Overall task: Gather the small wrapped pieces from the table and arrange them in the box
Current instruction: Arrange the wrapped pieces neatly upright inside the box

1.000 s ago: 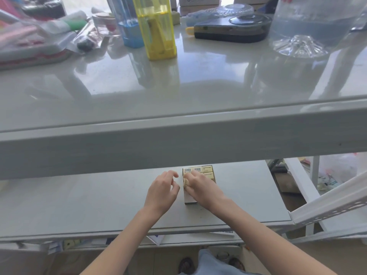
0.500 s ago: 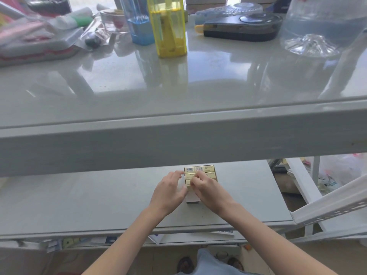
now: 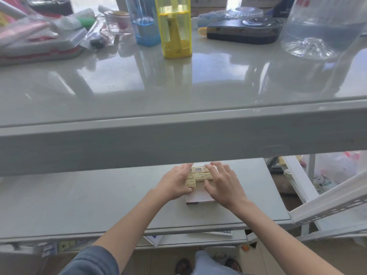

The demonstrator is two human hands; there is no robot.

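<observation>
I look down on the glossy grey upper tabletop (image 3: 178, 90), which fills the top half of my view, its thick front edge running straight across. Along its far edge stand a large clear plastic water bottle (image 3: 325, 26) at the right corner, a black teardrop-shaped device (image 3: 244, 30), a tall yellow translucent container (image 3: 174, 26) and a blue translucent container (image 3: 145, 20) beside it, with a heap of clear plastic bags and pink packets (image 3: 39, 36) at the left corner.

Below that edge I see the lower grey tabletop (image 3: 79, 201). Near its far edge, towards the right side, lies the small white cardboard box (image 3: 195, 197), its near end bare. The small cream-wrapped pieces (image 3: 198, 175) sit in rows in its far part, touching one another; one shows a barcode.

My left hand (image 3: 174, 183) lies flat against the box's left side, fingers stretched forward, thumb resting on the nearest piece; it grips nothing. My right hand (image 3: 224, 183) is spread wide over the box's right side, fingers splayed, also gripping nothing. A grey-blue sleeve (image 3: 91, 261) covers my left upper arm.
</observation>
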